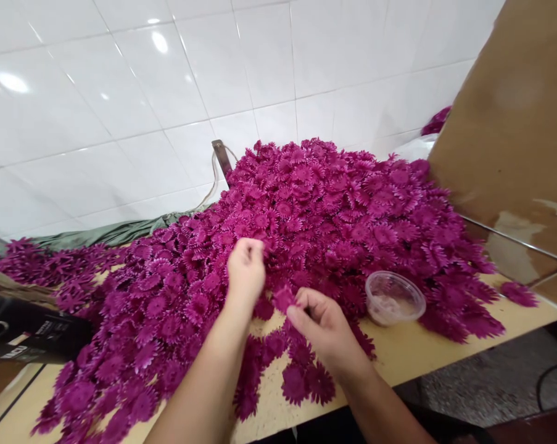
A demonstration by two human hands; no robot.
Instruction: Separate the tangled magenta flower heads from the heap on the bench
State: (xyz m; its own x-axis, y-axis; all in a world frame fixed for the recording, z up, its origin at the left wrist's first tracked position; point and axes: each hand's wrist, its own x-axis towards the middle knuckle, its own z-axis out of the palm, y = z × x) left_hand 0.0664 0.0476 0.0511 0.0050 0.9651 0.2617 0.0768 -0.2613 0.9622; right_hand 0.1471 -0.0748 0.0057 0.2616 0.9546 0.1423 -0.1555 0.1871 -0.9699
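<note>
A large heap of magenta artificial flower heads [334,209] covers the wooden table [412,357]. My left hand [245,271] reaches into the heap's near edge with its fingers pinched together on a flower head. My right hand [322,330] is closer to me, thumb and fingers pinching one small magenta flower head [284,298] just above the table. Loose flower heads [301,379] lie scattered below both hands near the front edge.
A small clear plastic cup [393,298] stands on the table right of my right hand. A brown cardboard sheet [509,135] leans at the right. A black box [23,336] sits at the left edge. White tiled wall [167,92] behind; green cloth [116,233] lies along it.
</note>
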